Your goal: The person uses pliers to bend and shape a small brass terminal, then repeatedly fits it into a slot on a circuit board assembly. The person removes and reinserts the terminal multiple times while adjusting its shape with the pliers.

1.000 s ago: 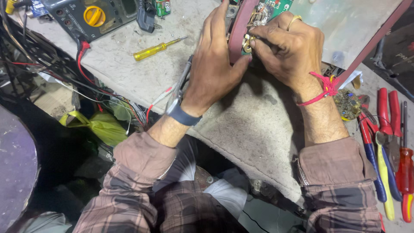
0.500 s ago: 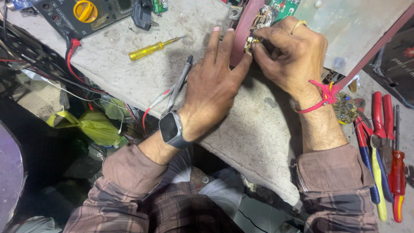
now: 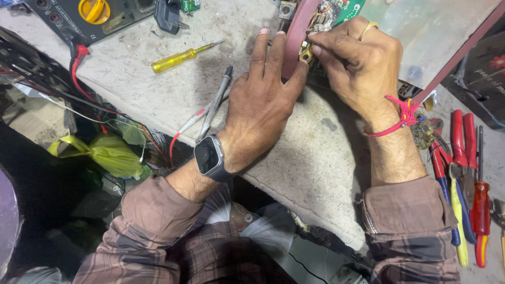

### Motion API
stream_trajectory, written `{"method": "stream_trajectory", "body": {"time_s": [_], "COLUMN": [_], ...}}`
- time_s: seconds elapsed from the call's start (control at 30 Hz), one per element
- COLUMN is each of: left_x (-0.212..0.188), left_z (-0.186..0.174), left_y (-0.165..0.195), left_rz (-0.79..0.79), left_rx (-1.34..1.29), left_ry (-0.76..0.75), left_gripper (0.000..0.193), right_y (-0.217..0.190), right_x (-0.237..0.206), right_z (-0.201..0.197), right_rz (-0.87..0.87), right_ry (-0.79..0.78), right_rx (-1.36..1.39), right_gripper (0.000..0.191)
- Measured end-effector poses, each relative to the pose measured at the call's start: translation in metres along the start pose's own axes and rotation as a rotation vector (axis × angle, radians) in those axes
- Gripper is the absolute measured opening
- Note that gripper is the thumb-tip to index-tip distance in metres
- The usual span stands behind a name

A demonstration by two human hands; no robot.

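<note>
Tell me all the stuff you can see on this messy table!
casing: one, dark red, top middle, both hands on it
circuit board: one, green, top edge
screwdriver: one, yellow, upper left
probe: one, grey, beside left hand
multimeter: one, dark with yellow dial, top left
pliers: several, red, blue and yellow handles, right edge
bag: one, yellow-green, left, below the table
watch: one, dark, left wrist
left hand: flat against casing
right hand: pinching a small part

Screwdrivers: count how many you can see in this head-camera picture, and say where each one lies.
2. A yellow-handled screwdriver lies on the bench left of the left hand; a red-handled screwdriver lies among the pliers at the right edge. More may be hidden there.
</note>
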State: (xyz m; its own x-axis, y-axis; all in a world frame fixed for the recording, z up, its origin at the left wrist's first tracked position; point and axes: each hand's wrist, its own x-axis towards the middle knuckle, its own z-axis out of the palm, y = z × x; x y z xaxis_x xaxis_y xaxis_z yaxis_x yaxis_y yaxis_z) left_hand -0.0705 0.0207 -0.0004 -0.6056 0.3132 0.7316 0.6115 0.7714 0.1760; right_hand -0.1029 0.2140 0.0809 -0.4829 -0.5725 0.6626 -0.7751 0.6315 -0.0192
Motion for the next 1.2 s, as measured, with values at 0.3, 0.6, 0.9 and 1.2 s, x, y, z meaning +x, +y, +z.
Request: {"method": "stream_trajectory", "body": {"time_s": [0.3,0.6,0.9,1.2], "left_x": [0.0015,0.0023,0.0012,0.0011], "left_z": [-0.0017,0.0001,0.0023,0.0022], "left_y": [0.0002,0.0011,-0.0008,-0.0001], "left_rz": [-0.015,-0.013,-0.006,-0.013], "left_rx": [-0.004,0.041,0.047,0.063], "left_ry": [-0.035,-0.023,-0.023,-0.036], "left_gripper": [0.065,0.063,0.067,0.068], "right_y": [-0.0019,-0.0012,-0.0015,-0.0026], "right_x": [0.0023,0.0016,0.0006,0.0010], "right_z": [0.0005,0.0029,0.0052,0.0056], "right_rz": [0.012,0.021,0.020,0.021], "right_ry": [0.000,0.013,0.021,0.026], "right_rx": [-0.003,-0.013,-0.032,-0.033], "right_gripper": [0.018,0.021,0.021,0.021]}}
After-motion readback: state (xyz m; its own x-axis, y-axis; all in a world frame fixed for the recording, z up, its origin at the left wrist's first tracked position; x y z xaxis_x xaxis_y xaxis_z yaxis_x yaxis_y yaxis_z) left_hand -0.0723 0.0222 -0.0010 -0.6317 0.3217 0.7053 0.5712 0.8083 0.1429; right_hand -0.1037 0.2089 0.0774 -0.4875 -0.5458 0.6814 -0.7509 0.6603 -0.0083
